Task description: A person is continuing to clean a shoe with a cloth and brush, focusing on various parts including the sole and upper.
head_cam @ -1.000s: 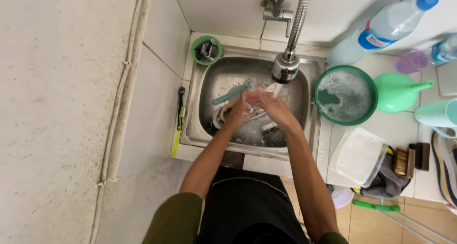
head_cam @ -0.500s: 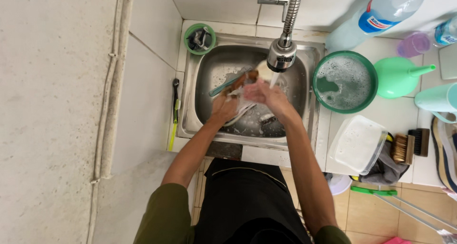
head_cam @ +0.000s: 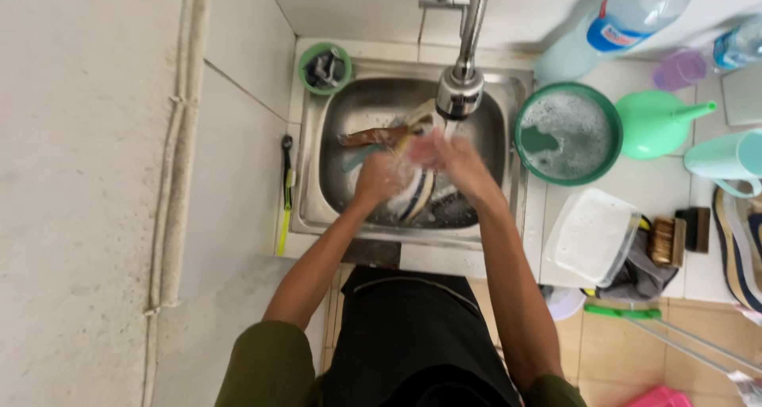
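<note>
Grey, speckled wall surface [head_cam: 87, 177] filled the left of the view, with a pale pipe [head_cam: 176, 161] run down it. A black and yellow brush [head_cam: 285, 192] was laid on the tiled ledge just beside the stainless steel sink [head_cam: 333, 208]. A small green cup [head_cam: 325, 67] of utensils was stood at the sink's rear left corner.

Inside the basin, a brown-handled utensil [head_cam: 367, 137] was laid near the back. The left hand [head_cam: 379, 177] was closed around the lower edge of a white plate with a dark and yellow rim [head_cam: 419, 186], which was held tilted over the basin, under the tap [head_cam: 459, 89]. The right hand [head_cam: 452, 157] was pressed against the plate's upper face with fingers curled; whether a sponge was gripped could not be told, the hand being blurred. Other dark dishes [head_cam: 452, 210] were left in the basin beneath.

Right of the sink, a green bowl of soapy water [head_cam: 567, 133] was set on the counter, with a green funnel-shaped jug [head_cam: 659, 123] just beside it. A clear plastic container [head_cam: 594, 236] was placed nearer the counter edge, and a wooden scrubbing brush [head_cam: 663, 240] lay beside it.
</note>
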